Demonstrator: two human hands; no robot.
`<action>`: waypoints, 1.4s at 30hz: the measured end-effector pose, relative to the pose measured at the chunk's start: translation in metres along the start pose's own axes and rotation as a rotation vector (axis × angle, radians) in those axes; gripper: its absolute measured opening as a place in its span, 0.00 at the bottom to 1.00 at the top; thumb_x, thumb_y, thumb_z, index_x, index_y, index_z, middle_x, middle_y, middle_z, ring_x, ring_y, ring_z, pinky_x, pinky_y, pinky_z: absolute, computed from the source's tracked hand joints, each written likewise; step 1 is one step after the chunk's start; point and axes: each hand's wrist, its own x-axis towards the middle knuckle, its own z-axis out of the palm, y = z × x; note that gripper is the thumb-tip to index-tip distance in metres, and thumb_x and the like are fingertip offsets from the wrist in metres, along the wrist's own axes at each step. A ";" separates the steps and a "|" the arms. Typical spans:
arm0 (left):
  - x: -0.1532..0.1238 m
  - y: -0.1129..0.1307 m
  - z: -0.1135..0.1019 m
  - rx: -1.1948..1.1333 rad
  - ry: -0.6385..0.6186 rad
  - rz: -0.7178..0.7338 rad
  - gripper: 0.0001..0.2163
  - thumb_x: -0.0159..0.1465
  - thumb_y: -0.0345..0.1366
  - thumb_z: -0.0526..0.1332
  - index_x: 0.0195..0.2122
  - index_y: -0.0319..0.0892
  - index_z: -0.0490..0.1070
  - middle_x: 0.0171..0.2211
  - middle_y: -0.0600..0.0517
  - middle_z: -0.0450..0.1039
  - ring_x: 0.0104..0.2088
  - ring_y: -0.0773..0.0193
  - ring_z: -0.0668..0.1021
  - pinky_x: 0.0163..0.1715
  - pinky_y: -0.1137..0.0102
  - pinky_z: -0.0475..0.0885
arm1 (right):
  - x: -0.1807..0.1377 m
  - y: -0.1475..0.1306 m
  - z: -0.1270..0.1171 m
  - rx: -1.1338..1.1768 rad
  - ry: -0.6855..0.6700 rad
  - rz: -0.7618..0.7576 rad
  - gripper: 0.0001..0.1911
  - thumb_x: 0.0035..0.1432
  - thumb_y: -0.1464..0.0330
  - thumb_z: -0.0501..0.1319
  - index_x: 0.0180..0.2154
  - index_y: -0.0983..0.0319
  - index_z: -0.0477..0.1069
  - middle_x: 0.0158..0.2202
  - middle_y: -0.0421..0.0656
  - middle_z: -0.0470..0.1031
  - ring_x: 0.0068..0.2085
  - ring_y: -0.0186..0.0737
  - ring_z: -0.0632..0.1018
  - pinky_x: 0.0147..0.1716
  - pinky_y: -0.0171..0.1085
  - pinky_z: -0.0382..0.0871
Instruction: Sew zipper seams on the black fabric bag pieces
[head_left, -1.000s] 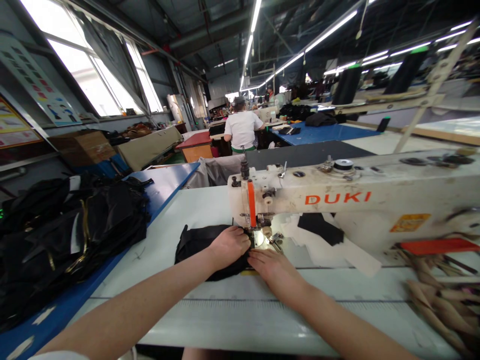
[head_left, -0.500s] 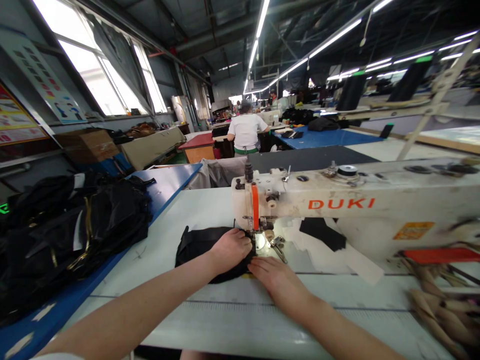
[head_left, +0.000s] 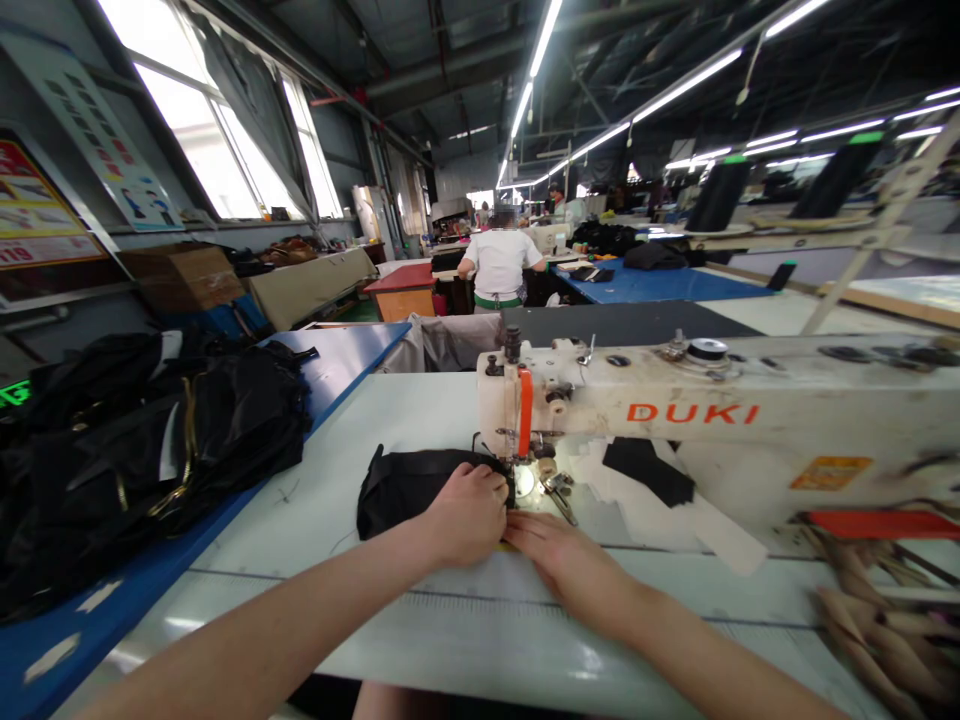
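A folded black fabric piece (head_left: 409, 485) lies on the pale sewing table (head_left: 360, 420), its right end under the needle of a white DUKI sewing machine (head_left: 675, 410). My left hand (head_left: 466, 513) rests on top of the fabric with fingers curled down, pressing it just left of the presser foot (head_left: 534, 465). My right hand (head_left: 559, 560) lies flat on the fabric's near edge below the needle, fingers stretched toward the left hand. The two hands almost touch.
A heap of black bags (head_left: 142, 440) sits on the blue table at left. Paper cones (head_left: 877, 620) lie at the table's right. White and black scraps (head_left: 645, 470) rest behind the needle. A person in a white shirt (head_left: 501, 265) sits at a station further back.
The view has shifted a little, so the machine sits further right and lower. My left hand has slid slightly toward me on the fabric; the right hand stays at the fabric's near edge.
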 end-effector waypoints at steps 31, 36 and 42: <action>-0.010 0.006 0.026 -0.192 0.179 -0.204 0.15 0.64 0.35 0.53 0.50 0.37 0.66 0.51 0.45 0.70 0.50 0.55 0.68 0.50 0.58 0.61 | 0.027 0.029 0.000 -0.349 0.068 0.212 0.13 0.63 0.73 0.51 0.45 0.62 0.71 0.37 0.45 0.71 0.38 0.43 0.69 0.39 0.41 0.62; -0.008 0.006 0.025 -0.192 0.169 -0.206 0.15 0.64 0.35 0.52 0.51 0.37 0.66 0.51 0.45 0.70 0.50 0.55 0.68 0.50 0.58 0.61 | 0.025 0.030 0.001 -0.346 0.063 0.184 0.12 0.61 0.74 0.53 0.43 0.62 0.72 0.36 0.45 0.71 0.39 0.43 0.69 0.40 0.40 0.62; -0.007 0.006 0.021 -0.185 0.145 -0.215 0.16 0.65 0.35 0.51 0.52 0.37 0.66 0.51 0.46 0.70 0.51 0.56 0.68 0.51 0.60 0.61 | 0.024 0.030 0.001 -0.339 0.073 0.186 0.09 0.59 0.75 0.55 0.39 0.62 0.72 0.35 0.44 0.71 0.37 0.42 0.69 0.38 0.40 0.62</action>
